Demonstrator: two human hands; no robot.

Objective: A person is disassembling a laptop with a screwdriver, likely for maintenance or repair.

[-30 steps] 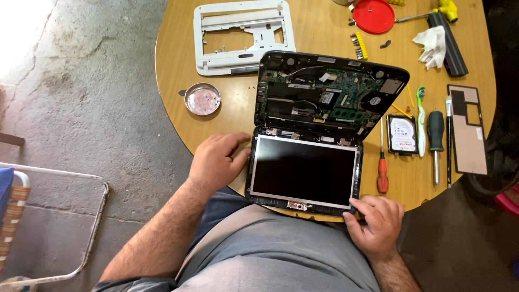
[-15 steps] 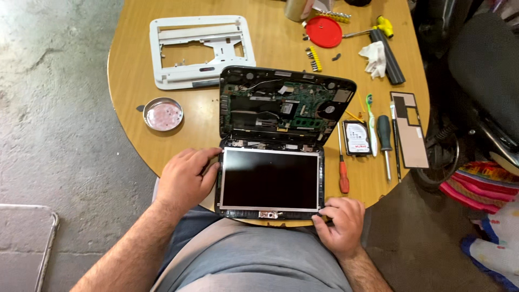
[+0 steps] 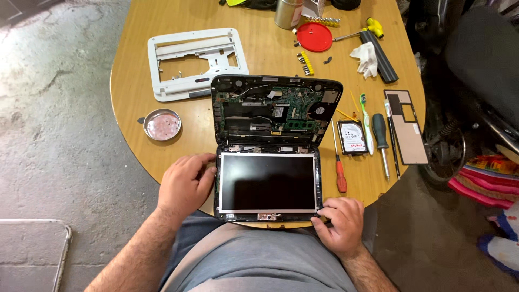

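Note:
A small dismantled laptop lies open flat on a round wooden table [image 3: 140, 65]. Its base [image 3: 275, 111] shows a bare green circuit board. Its screen panel [image 3: 268, 183] lies towards me, dark and without a bezel. My left hand [image 3: 185, 185] rests against the left edge of the screen half, fingers curled at the frame. My right hand [image 3: 338, 220] presses on the bottom right corner of the screen frame with its fingertips. Neither hand lifts anything.
A white plastic laptop cover [image 3: 197, 62] lies at the back left, a small metal dish [image 3: 161, 124] beside it. To the right lie a red-handled screwdriver [image 3: 339, 174], a hard drive [image 3: 352, 137], a black-handled screwdriver [image 3: 380, 138] and a flat cover plate [image 3: 406, 127]. A red lid [image 3: 314, 37] and a metal can [image 3: 288, 13] stand at the back.
The camera view has shifted, so the table sits more to the right in frame. Both hands stay at the screen's edges, the right one still on the bottom right corner.

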